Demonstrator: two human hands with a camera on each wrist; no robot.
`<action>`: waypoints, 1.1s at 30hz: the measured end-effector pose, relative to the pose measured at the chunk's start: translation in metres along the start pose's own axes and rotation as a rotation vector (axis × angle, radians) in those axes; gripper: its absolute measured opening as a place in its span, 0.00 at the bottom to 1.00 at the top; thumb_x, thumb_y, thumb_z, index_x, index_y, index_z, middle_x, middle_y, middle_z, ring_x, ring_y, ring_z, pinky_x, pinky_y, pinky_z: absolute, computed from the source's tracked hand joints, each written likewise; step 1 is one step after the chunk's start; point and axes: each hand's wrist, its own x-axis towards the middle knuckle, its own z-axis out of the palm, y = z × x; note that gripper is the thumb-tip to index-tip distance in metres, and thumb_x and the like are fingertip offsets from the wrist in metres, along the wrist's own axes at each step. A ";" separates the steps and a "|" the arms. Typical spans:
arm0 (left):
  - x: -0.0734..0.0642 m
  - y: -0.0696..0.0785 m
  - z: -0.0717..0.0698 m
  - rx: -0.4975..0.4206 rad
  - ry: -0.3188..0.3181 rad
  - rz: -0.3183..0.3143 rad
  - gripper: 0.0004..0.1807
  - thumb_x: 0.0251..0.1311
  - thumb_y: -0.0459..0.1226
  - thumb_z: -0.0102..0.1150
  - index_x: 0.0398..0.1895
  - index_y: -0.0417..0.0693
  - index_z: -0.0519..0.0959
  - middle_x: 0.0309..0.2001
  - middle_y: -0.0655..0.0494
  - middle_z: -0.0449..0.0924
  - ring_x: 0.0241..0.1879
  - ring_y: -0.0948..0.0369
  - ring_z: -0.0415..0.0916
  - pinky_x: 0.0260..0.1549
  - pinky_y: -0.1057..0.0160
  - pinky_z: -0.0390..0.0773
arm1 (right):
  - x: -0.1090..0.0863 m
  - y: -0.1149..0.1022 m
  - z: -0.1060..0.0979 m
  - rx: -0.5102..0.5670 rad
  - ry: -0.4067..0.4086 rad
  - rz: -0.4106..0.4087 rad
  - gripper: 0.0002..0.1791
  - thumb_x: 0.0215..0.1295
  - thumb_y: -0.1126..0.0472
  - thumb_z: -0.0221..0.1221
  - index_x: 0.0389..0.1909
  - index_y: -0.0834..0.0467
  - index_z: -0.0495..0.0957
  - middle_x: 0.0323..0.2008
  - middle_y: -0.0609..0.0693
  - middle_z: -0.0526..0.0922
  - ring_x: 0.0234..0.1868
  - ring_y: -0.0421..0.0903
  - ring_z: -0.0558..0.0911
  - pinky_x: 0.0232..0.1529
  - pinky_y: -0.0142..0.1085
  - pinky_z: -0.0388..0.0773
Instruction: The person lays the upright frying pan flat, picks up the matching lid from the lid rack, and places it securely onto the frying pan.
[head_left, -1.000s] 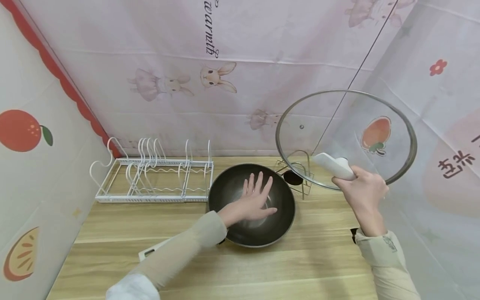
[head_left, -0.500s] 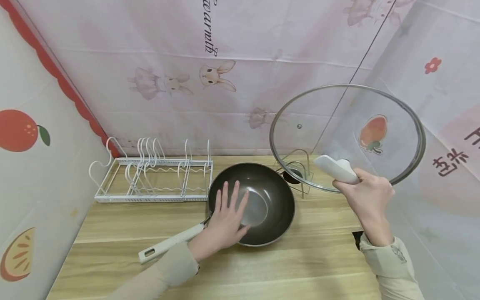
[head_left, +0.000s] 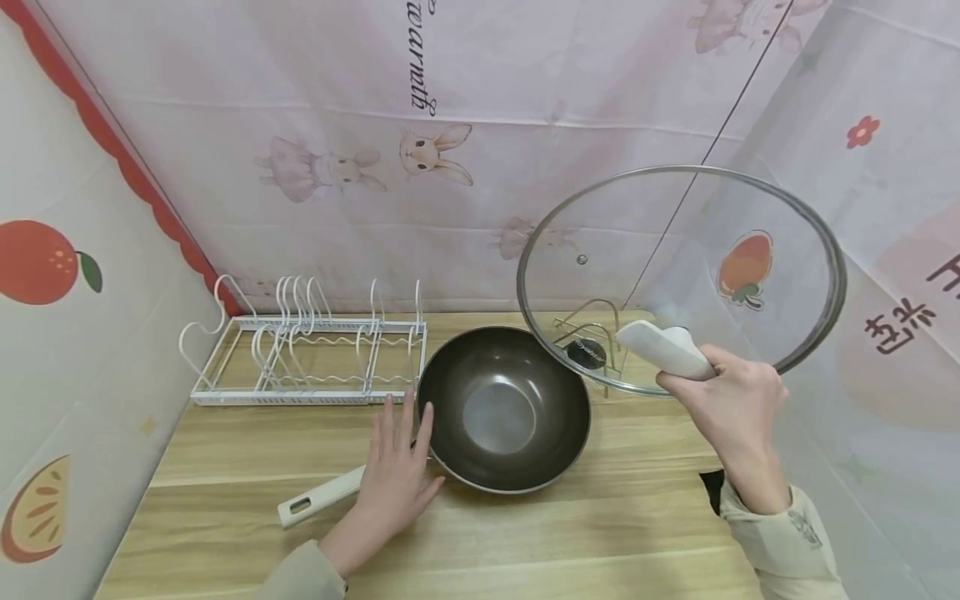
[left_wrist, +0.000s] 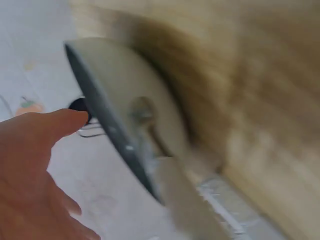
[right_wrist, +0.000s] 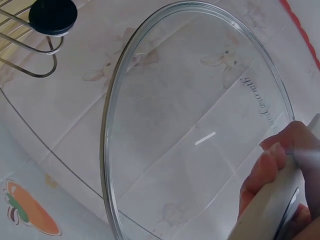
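A dark wok [head_left: 498,417] with a pale outside and a long white handle [head_left: 322,495] sits on the wooden table. My left hand [head_left: 397,475] hovers over the inner end of that handle, fingers spread and straight. In the left wrist view the thumb [left_wrist: 65,122] is extended beside the wok [left_wrist: 120,95], with a gap between them. My right hand [head_left: 738,400] grips the white knob [head_left: 667,350] of a round glass lid [head_left: 720,225] with a metal rim. The lid is raised and tilted at the right. Right fingers [right_wrist: 265,175] curl round the knob in the right wrist view.
A white wire dish rack [head_left: 300,396] stands left of the wok. Behind the wok's right side is a small wire stand [head_left: 611,333] with a black round disc [head_left: 587,353], seen through the lid. Printed cloth walls close in the wooden table [head_left: 600,542] at the back and sides.
My left hand has moved from over the wok's middle leftward and nearer, to above its handle. The lid in my right hand has shifted slightly left and looks larger.
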 end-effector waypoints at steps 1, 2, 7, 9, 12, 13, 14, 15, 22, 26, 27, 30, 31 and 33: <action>-0.004 -0.003 0.003 0.003 0.019 0.007 0.61 0.45 0.57 0.74 0.75 0.34 0.54 0.75 0.27 0.41 0.73 0.30 0.33 0.67 0.32 0.51 | 0.000 -0.002 -0.001 0.001 -0.003 -0.002 0.12 0.31 0.61 0.67 0.08 0.52 0.71 0.08 0.45 0.67 0.12 0.45 0.60 0.14 0.37 0.54; -0.009 -0.007 0.006 0.006 0.027 0.012 0.60 0.46 0.56 0.73 0.74 0.33 0.55 0.75 0.28 0.42 0.73 0.30 0.34 0.68 0.33 0.52 | -0.001 -0.004 -0.002 0.005 -0.005 -0.006 0.11 0.31 0.61 0.67 0.09 0.52 0.72 0.08 0.45 0.67 0.12 0.44 0.60 0.14 0.37 0.54; -0.025 -0.023 0.021 -0.019 0.109 0.065 0.44 0.61 0.51 0.60 0.71 0.30 0.59 0.73 0.29 0.49 0.73 0.34 0.46 0.68 0.37 0.57 | -0.003 -0.012 -0.005 0.026 -0.008 -0.021 0.09 0.31 0.61 0.68 0.10 0.52 0.76 0.08 0.44 0.68 0.12 0.41 0.60 0.14 0.37 0.55; -0.028 -0.028 0.026 -0.023 0.160 0.088 0.38 0.71 0.52 0.45 0.69 0.28 0.61 0.72 0.29 0.54 0.71 0.36 0.53 0.67 0.39 0.61 | -0.004 -0.015 -0.006 0.025 -0.007 -0.033 0.08 0.31 0.60 0.68 0.11 0.52 0.77 0.08 0.44 0.69 0.12 0.39 0.60 0.14 0.37 0.55; -0.032 -0.035 0.032 -0.026 0.243 0.103 0.40 0.77 0.55 0.24 0.65 0.25 0.66 0.67 0.29 0.63 0.66 0.37 0.64 0.63 0.41 0.68 | -0.005 -0.018 -0.007 0.026 -0.007 -0.050 0.07 0.31 0.59 0.68 0.11 0.51 0.77 0.08 0.42 0.69 0.12 0.38 0.60 0.14 0.37 0.55; -0.032 -0.037 0.033 -0.035 0.270 0.103 0.42 0.77 0.56 0.21 0.63 0.25 0.68 0.65 0.29 0.66 0.64 0.37 0.68 0.61 0.41 0.70 | -0.005 -0.019 -0.007 0.022 -0.009 -0.056 0.07 0.32 0.59 0.68 0.11 0.51 0.78 0.08 0.42 0.69 0.12 0.37 0.60 0.13 0.37 0.56; -0.033 -0.039 0.034 -0.037 0.294 0.102 0.42 0.77 0.56 0.21 0.60 0.25 0.71 0.62 0.29 0.70 0.60 0.37 0.72 0.58 0.42 0.73 | -0.005 -0.020 -0.007 0.022 -0.014 -0.054 0.06 0.32 0.59 0.68 0.12 0.51 0.79 0.08 0.42 0.69 0.12 0.37 0.60 0.13 0.37 0.56; -0.034 -0.041 0.035 -0.043 0.318 0.103 0.41 0.77 0.56 0.22 0.57 0.26 0.74 0.58 0.29 0.74 0.56 0.37 0.76 0.55 0.43 0.76 | -0.006 -0.022 -0.008 0.028 -0.019 -0.049 0.05 0.32 0.59 0.68 0.12 0.51 0.80 0.07 0.42 0.69 0.11 0.37 0.61 0.13 0.37 0.56; -0.036 -0.052 0.038 -0.082 0.376 0.114 0.39 0.77 0.56 0.28 0.37 0.30 0.81 0.32 0.38 0.83 0.26 0.46 0.82 0.24 0.52 0.84 | -0.006 -0.032 -0.010 0.064 -0.088 0.028 0.09 0.32 0.61 0.70 0.11 0.47 0.78 0.07 0.39 0.69 0.12 0.35 0.61 0.15 0.35 0.58; -0.037 -0.055 0.039 -0.104 0.367 0.107 0.40 0.76 0.57 0.29 0.36 0.31 0.81 0.29 0.40 0.83 0.23 0.48 0.81 0.19 0.55 0.82 | -0.005 -0.036 -0.010 0.076 -0.117 0.028 0.07 0.32 0.61 0.70 0.15 0.47 0.83 0.09 0.39 0.72 0.12 0.35 0.63 0.16 0.35 0.58; -0.037 -0.056 0.039 -0.108 0.367 0.105 0.40 0.76 0.57 0.29 0.36 0.31 0.81 0.29 0.40 0.83 0.23 0.48 0.81 0.18 0.55 0.82 | -0.004 -0.037 -0.010 0.079 -0.126 0.023 0.07 0.32 0.61 0.70 0.16 0.47 0.84 0.09 0.39 0.73 0.13 0.35 0.63 0.16 0.35 0.59; -0.037 -0.056 0.039 -0.109 0.371 0.104 0.39 0.76 0.57 0.30 0.35 0.30 0.81 0.28 0.40 0.83 0.22 0.49 0.81 0.17 0.56 0.81 | -0.003 -0.040 -0.009 0.092 -0.156 0.008 0.09 0.32 0.61 0.71 0.21 0.48 0.87 0.11 0.39 0.77 0.13 0.37 0.65 0.16 0.34 0.60; -0.037 -0.056 0.039 -0.107 0.376 0.104 0.39 0.76 0.57 0.31 0.35 0.30 0.81 0.28 0.40 0.83 0.21 0.49 0.80 0.16 0.56 0.81 | -0.002 -0.041 -0.009 0.095 -0.170 0.006 0.10 0.32 0.61 0.71 0.22 0.48 0.88 0.12 0.40 0.78 0.13 0.38 0.66 0.16 0.34 0.60; -0.037 -0.057 0.038 -0.102 0.390 0.102 0.40 0.76 0.57 0.31 0.33 0.30 0.80 0.26 0.42 0.82 0.19 0.51 0.78 0.13 0.58 0.79 | -0.002 -0.043 -0.008 0.107 -0.204 0.020 0.11 0.32 0.62 0.72 0.24 0.49 0.88 0.13 0.41 0.79 0.14 0.39 0.68 0.17 0.34 0.62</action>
